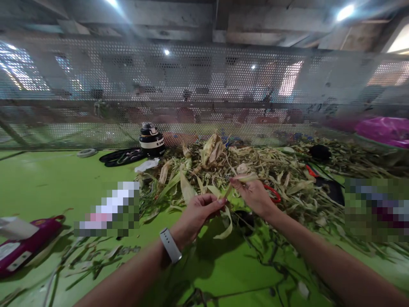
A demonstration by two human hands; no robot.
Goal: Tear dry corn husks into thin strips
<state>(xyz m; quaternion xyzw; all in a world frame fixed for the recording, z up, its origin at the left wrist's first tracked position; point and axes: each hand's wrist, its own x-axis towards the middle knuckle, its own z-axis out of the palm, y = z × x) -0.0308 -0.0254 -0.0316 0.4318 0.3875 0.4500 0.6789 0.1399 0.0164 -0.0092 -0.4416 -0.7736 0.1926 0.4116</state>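
Pale corn husk strips (226, 225) pass between my two hands above the green table. My left hand (204, 207), with a light watch band on its wrist, pinches one end between thumb and fingers. Just to the right and slightly farther off, my right hand (252, 195) grips a strip of husk, part of it sticking out over the knuckles. Behind both hands lies a heap of dry husks (268, 164), with a larger bunched husk (211, 150) standing up in it. Red scissor-like handles (272, 193) show beside my right hand, partly covered.
A black and white bottle (152, 140) stands at the back near a black coiled item (119, 157). At left lies a magenta device (28, 243). A perforated metal screen (191, 94) closes the far side. A magenta plastic bag (383, 131) sits at far right. Dark cord (275, 268) trails in front.
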